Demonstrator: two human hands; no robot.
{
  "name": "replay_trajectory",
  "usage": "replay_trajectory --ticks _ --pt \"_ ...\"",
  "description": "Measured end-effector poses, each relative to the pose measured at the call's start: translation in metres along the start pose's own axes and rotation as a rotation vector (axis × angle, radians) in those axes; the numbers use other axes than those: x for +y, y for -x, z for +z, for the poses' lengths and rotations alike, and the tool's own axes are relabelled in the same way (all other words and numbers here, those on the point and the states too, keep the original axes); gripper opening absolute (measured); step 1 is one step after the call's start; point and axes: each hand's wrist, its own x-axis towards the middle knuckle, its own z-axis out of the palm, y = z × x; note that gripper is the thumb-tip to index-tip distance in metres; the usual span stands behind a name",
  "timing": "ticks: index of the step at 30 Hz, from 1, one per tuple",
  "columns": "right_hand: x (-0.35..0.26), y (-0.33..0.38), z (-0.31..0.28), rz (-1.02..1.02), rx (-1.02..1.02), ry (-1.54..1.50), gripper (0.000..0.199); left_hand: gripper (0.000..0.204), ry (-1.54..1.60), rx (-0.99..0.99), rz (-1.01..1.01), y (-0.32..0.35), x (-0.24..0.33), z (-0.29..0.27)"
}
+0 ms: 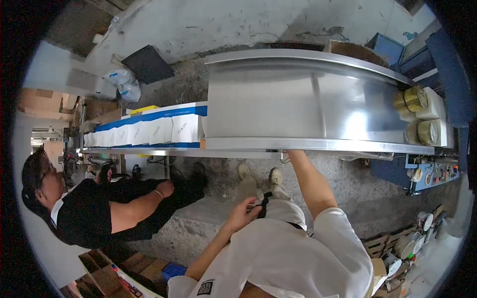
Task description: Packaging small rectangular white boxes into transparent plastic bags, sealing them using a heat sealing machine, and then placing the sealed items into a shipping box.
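Observation:
My left hand (pixel 243 214) is in front of my waist, with its fingers bent around a dark strap-like thing (pixel 264 202). What kind of thing that is, I cannot make out. My right arm reaches forward to the near edge of a long stainless steel table (pixel 263 107). Only the back part of my right hand (pixel 294 155) shows there; its fingers are hidden under the table edge. To the left, a row of white paper packets (pixel 159 130) with dark markings overlaps along a blue conveyor belt (pixel 201 110), which meets the steel table.
Two rolls of yellowish tape (pixel 416 99) sit at the table's right end beside white blocks (pixel 437 110). Blue machinery (pixel 430 171) with buttons stands at the right. A co-worker in black (pixel 89 211) is at the left. Behind me lie cardboard boxes (pixel 102 273) and a wooden pallet (pixel 382 243).

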Motion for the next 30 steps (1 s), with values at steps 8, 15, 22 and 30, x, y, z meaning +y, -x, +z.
replay_trajectory --ticks 8,15,22,30 --pt "-0.001 -0.002 -0.007 -0.097 0.116 -0.008 0.026 0.052 -0.003 0.014 0.001 0.001 -0.001 0.002" --pt "0.000 0.005 -0.014 -0.152 0.130 0.013 0.021 0.045 -0.162 0.059 0.030 0.027 0.012 0.010" --pt "-0.005 0.007 -0.022 -0.263 -0.002 0.043 0.017 0.051 0.032 0.118 0.008 0.066 -0.022 0.017" --pt "0.115 0.100 -0.104 -0.509 -0.330 0.474 0.014 0.071 0.026 0.169 -0.093 0.162 -0.131 0.019"
